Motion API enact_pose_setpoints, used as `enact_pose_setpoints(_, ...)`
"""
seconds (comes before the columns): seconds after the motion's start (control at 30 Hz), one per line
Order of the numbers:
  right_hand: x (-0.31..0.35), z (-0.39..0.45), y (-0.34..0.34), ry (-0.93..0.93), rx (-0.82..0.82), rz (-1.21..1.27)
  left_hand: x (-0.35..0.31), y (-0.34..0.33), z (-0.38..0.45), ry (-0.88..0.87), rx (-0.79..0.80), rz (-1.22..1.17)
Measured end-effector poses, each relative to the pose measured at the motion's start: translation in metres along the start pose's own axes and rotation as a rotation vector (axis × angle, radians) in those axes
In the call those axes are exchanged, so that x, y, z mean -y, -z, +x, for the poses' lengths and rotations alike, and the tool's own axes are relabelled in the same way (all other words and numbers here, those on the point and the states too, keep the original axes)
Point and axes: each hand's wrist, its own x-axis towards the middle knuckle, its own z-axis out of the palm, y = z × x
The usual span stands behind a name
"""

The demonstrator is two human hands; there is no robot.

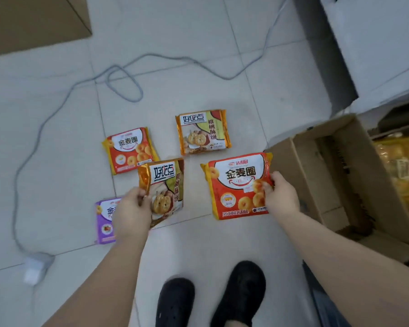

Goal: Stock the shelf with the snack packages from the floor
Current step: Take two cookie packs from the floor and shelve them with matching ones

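My left hand (131, 212) grips an orange-brown cookie package (167, 185) by its lower left corner, lifted above the floor. My right hand (281, 195) holds a large red ring-biscuit package (236, 185) by its right edge. On the tiles lie a smaller red ring-biscuit package (129, 149), a second orange-brown cookie package (202, 132) and a purple package (104, 220), partly hidden behind my left hand. The white shelf unit (376, 43) stands at the upper right.
An open cardboard box (335, 175) sits at the right, with yellow packages (399, 166) beyond it. A grey cable (128, 76) loops across the tiles to a white plug (36, 265) at the left. A brown carton (33, 22) fills the top left corner. My black shoes (210, 300) are at the bottom.
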Motion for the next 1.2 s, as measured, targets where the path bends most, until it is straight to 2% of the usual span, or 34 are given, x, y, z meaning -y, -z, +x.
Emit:
enact_pose_setpoints(0.1,0.063,-0.056,0.062,0.056,-0.058,0.027,-0.049,0.102,-0.018,-0.108,-0.120,-0.125)
enact_pose_setpoints(0.2,0.131,-0.119,0.130,0.106,-0.140,0.119,-0.102,0.202,-0.041,-0.255,-0.172,-0.201)
enact_pose_setpoints(0.33,0.204,-0.210,0.223,0.184,-0.231,0.297,-0.169,0.324,-0.080,-0.337,-0.238,-0.326)
enact_pose_setpoints(0.6,0.266,-0.381,0.393,0.330,-0.515,0.539,-0.278,0.505,-0.174,-0.626,-0.272,-0.485)
enact_pose_setpoints(0.83,0.256,-0.512,0.511,0.424,-0.861,0.626,-0.373,0.583,-0.267,-0.863,-0.186,-0.650)
enact_pose_setpoints(1.2,0.165,-0.693,0.646,0.384,-1.332,0.684,-0.477,0.608,-0.461,-1.206,0.034,-0.856)
